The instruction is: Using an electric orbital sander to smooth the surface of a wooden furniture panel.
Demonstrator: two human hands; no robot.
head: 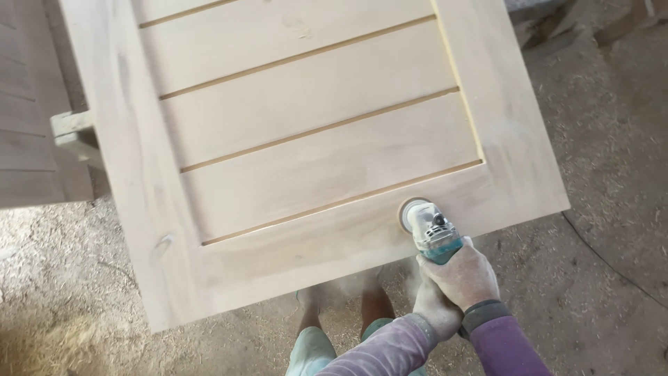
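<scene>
1. Pale wood fills the view: a panelled door (pixel 306 139) lies flat, its near rail close to my legs.
2. My right hand (pixel 463 275) is closed around the body of a teal angle grinder (pixel 431 230); its round sanding disc (pixel 410 211) sits on the door's near right corner, just below the lowest groove.
3. My left hand (pixel 435 310) wraps the grinder's tail from beneath, touching my right hand.
4. Sawdust covers the floor (pixel 591 209) on the right; a thin cable (pixel 612 261) curves across it.
</scene>
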